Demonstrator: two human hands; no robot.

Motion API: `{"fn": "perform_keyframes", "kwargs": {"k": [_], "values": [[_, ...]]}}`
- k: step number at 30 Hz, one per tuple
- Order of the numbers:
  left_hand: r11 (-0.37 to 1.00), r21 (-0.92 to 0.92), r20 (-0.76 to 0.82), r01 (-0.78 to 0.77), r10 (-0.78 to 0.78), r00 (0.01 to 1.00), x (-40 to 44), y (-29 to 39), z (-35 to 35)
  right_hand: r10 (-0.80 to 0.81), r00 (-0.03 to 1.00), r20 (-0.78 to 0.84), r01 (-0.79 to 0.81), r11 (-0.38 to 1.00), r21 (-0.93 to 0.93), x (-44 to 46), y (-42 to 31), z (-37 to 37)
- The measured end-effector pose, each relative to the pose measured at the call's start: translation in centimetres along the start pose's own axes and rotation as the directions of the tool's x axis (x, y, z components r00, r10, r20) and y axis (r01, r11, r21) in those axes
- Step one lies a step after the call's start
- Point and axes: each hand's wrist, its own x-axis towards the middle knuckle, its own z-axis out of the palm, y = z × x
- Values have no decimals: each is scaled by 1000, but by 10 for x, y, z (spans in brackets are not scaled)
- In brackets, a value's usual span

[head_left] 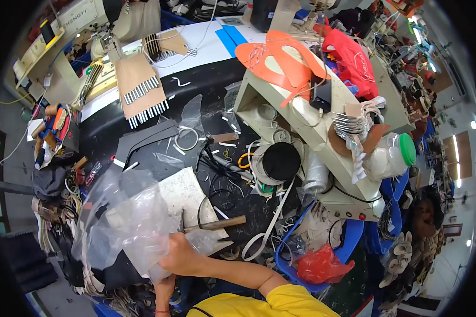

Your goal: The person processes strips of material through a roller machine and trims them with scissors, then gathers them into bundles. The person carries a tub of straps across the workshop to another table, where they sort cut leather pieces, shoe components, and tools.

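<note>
A large clear plastic bag spreads over the left front of the work table. My right hand is closed on the bag's near edge, fingers curled in. Below it, my left hand reaches up from the bottom of the view to the same edge; the plastic and my right hand hide its fingers. Just beyond my right hand lies a hammer with a wooden handle, on a worn white board. Another crumpled piece of clear plastic is beside the hammer.
Right of the board stand a round black-topped spool and a beige machine housing topped with orange pieces. A blue bin holds scraps and a red bag. Brown card with strips lies at the back.
</note>
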Motion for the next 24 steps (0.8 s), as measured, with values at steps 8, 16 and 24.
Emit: {"fn": "perform_keyframes", "kwargs": {"k": [8,16,24], "values": [[949,259,204,-180,128,971,16,15,-2,-107,983,-150,39,916,-399,29,26,-62],[916,380,-45,-125,153,987,-16,-21,-57,-131,872,-472,-315,588,-745,91,123,-242],[875,440,-376,202,-25,926,-55,-86,-148,-165,714,-681,-585,394,-709,67,203,-180]]}}
